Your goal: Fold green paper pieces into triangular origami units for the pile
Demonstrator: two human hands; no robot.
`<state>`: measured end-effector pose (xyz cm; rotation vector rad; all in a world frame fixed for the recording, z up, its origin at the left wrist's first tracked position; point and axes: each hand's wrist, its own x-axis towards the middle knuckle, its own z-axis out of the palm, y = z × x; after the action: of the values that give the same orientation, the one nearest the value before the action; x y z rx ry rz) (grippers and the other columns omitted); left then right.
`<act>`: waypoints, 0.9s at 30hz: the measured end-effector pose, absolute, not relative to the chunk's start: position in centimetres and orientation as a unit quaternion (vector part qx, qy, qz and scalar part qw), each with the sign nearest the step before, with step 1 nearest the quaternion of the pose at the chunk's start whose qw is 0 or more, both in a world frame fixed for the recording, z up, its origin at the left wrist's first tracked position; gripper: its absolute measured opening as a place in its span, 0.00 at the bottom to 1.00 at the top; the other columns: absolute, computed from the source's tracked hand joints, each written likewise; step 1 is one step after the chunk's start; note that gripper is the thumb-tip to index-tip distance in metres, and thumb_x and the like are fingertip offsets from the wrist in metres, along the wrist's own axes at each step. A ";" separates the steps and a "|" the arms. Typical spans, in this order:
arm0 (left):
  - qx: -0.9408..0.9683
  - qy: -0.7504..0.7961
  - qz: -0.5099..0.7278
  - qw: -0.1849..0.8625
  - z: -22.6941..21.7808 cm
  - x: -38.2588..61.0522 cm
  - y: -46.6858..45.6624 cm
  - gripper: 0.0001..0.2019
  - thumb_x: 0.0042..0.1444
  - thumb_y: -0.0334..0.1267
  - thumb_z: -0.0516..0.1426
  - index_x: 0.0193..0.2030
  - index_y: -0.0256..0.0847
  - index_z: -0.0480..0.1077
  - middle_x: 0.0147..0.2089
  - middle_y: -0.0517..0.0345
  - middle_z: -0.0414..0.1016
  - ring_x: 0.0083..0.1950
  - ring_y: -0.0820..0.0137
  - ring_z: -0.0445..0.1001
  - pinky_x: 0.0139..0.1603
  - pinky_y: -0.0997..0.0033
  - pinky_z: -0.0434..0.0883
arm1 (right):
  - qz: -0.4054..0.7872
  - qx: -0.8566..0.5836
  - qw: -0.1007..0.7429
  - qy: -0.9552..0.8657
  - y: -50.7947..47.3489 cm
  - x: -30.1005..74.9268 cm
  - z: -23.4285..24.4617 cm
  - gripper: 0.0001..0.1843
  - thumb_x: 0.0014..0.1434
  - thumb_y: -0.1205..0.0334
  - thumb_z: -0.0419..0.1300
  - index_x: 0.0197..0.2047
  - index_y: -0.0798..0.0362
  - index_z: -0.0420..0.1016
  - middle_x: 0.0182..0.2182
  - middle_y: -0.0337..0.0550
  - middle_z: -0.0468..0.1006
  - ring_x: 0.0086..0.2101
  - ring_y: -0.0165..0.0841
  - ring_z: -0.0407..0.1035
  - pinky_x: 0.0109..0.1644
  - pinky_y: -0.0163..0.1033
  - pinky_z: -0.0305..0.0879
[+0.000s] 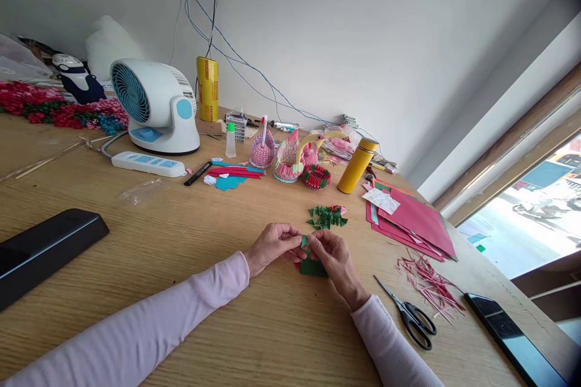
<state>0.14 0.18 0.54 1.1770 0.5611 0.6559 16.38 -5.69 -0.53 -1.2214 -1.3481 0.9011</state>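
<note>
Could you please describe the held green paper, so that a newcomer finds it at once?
Above the wooden table, find where the left hand and right hand nearly meet. The small green paper is between their fingertips, unlike the larger green sheet below and the green pile beyond.

No wording can be clearly read; blurred red print is borne by a yellow cylinder, pale lettering by a black stick.

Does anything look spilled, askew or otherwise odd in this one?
Nothing looks plainly damaged, only untidy: thin reddish strips lie in a loose tangle beside the scissors, the colored sheets are stacked unevenly with a crumpled white piece on top, and crinkled clear plastic lies near the power strip.
</note>
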 end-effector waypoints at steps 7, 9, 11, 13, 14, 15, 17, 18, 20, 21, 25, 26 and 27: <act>0.557 0.235 0.295 0.740 0.5 0.1 0.3 0.15 0.47 0.42 0.63 0.36 0.32 0.69 0.31 0.52 0.77 0.33 0.69 0.77 0.38 0.68 0.74 | 0.333 -0.525 0.524 -0.582 -5.7 16.5 -0.4 0.18 0.59 0.49 0.55 0.29 0.56 0.69 0.18 0.35 0.66 0.20 0.26 0.59 0.23 0.31 0.55; 0.578 0.248 0.310 0.713 0.2 0.3 0.5 0.16 0.45 0.41 0.64 0.36 0.32 0.69 0.31 0.52 0.77 0.33 0.69 0.77 0.38 0.68 0.74 | 0.314 -0.534 0.519 -0.590 -5.7 16.6 -0.5 0.18 0.59 0.49 0.55 0.29 0.56 0.70 0.18 0.35 0.66 0.20 0.27 0.59 0.23 0.32 0.55; 0.599 0.252 0.322 0.689 0.0 0.3 0.7 0.15 0.45 0.42 0.64 0.34 0.32 0.69 0.30 0.53 0.77 0.33 0.68 0.78 0.37 0.67 0.75 | 0.287 -0.545 0.509 -0.601 -5.8 16.6 -0.4 0.17 0.59 0.49 0.55 0.30 0.56 0.71 0.19 0.36 0.67 0.20 0.27 0.60 0.23 0.32 0.55; 0.626 0.249 0.325 0.663 -0.2 0.4 0.9 0.15 0.46 0.42 0.63 0.34 0.32 0.69 0.29 0.54 0.77 0.32 0.67 0.77 0.36 0.67 0.75 | 0.253 -0.551 0.498 -0.620 -5.9 16.6 -0.3 0.15 0.59 0.51 0.55 0.32 0.55 0.73 0.22 0.39 0.71 0.23 0.29 0.64 0.26 0.32 0.58; 0.642 0.248 0.323 0.649 -0.2 0.4 1.0 0.14 0.47 0.43 0.63 0.34 0.32 0.69 0.29 0.54 0.77 0.32 0.67 0.77 0.36 0.67 0.75 | 0.234 -0.551 0.491 -0.633 -6.0 16.6 -0.2 0.14 0.59 0.53 0.56 0.32 0.55 0.74 0.24 0.40 0.72 0.25 0.30 0.66 0.27 0.33 0.59; 0.659 0.247 0.321 0.634 -0.2 0.4 1.1 0.14 0.48 0.43 0.62 0.34 0.32 0.70 0.29 0.54 0.77 0.31 0.68 0.77 0.35 0.68 0.75 | 0.215 -0.550 0.484 -0.646 -6.0 16.6 -0.1 0.13 0.58 0.54 0.57 0.32 0.55 0.75 0.26 0.41 0.74 0.27 0.31 0.67 0.29 0.33 0.60; 0.693 0.247 0.317 0.598 -0.3 0.3 1.1 0.13 0.50 0.42 0.60 0.34 0.32 0.71 0.28 0.54 0.77 0.30 0.69 0.76 0.35 0.69 0.74 | 0.188 -0.549 0.474 -0.662 -6.0 16.5 0.0 0.11 0.58 0.56 0.58 0.32 0.55 0.75 0.28 0.42 0.75 0.29 0.31 0.67 0.31 0.33 0.61; 0.709 0.249 0.320 0.576 -0.3 0.3 1.1 0.12 0.50 0.42 0.60 0.34 0.32 0.71 0.28 0.54 0.77 0.30 0.69 0.76 0.34 0.70 0.73 | 0.179 -0.552 0.474 -0.662 -6.0 16.5 0.0 0.10 0.58 0.57 0.58 0.31 0.55 0.75 0.28 0.42 0.75 0.28 0.31 0.67 0.31 0.33 0.61; 0.738 0.253 0.331 0.530 -0.4 0.3 1.1 0.11 0.50 0.41 0.60 0.34 0.33 0.72 0.29 0.55 0.76 0.31 0.70 0.75 0.34 0.73 0.72 | 0.170 -0.557 0.484 -0.653 -6.0 16.4 -0.1 0.10 0.58 0.58 0.57 0.30 0.55 0.75 0.27 0.41 0.75 0.27 0.30 0.66 0.31 0.33 0.61; 0.751 0.256 0.336 0.508 -0.4 0.3 1.2 0.11 0.50 0.41 0.60 0.34 0.33 0.72 0.29 0.55 0.76 0.31 0.71 0.74 0.34 0.74 0.71 | 0.169 -0.560 0.488 -0.648 -6.0 16.3 -0.2 0.10 0.59 0.58 0.57 0.30 0.54 0.74 0.27 0.41 0.75 0.27 0.30 0.66 0.31 0.33 0.61; 0.774 0.266 0.346 0.459 -0.6 0.2 1.3 0.10 0.51 0.41 0.60 0.32 0.34 0.73 0.32 0.55 0.76 0.33 0.71 0.74 0.33 0.75 0.70 | 0.164 -0.567 0.488 -0.643 -5.9 16.2 -0.2 0.09 0.59 0.59 0.57 0.31 0.54 0.74 0.27 0.40 0.75 0.27 0.30 0.66 0.31 0.33 0.61; 0.775 0.265 0.354 0.452 -0.6 0.2 1.4 0.09 0.51 0.41 0.60 0.31 0.35 0.73 0.34 0.53 0.76 0.35 0.70 0.74 0.33 0.75 0.70 | 0.160 -0.565 0.485 -0.648 -6.0 16.2 -0.2 0.09 0.59 0.59 0.57 0.32 0.54 0.75 0.28 0.41 0.75 0.28 0.30 0.66 0.31 0.33 0.61; 0.777 0.259 0.363 0.445 -0.6 0.1 1.4 0.08 0.51 0.40 0.60 0.30 0.35 0.73 0.37 0.52 0.76 0.38 0.68 0.74 0.34 0.75 0.70 | 0.154 -0.560 0.481 -0.657 -6.0 16.2 -0.1 0.08 0.59 0.60 0.57 0.32 0.54 0.75 0.29 0.41 0.75 0.29 0.30 0.67 0.32 0.33 0.62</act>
<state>0.15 1.45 -0.64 1.9251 0.6427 0.8986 16.15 -6.00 -0.08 -1.3656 -1.6009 0.3751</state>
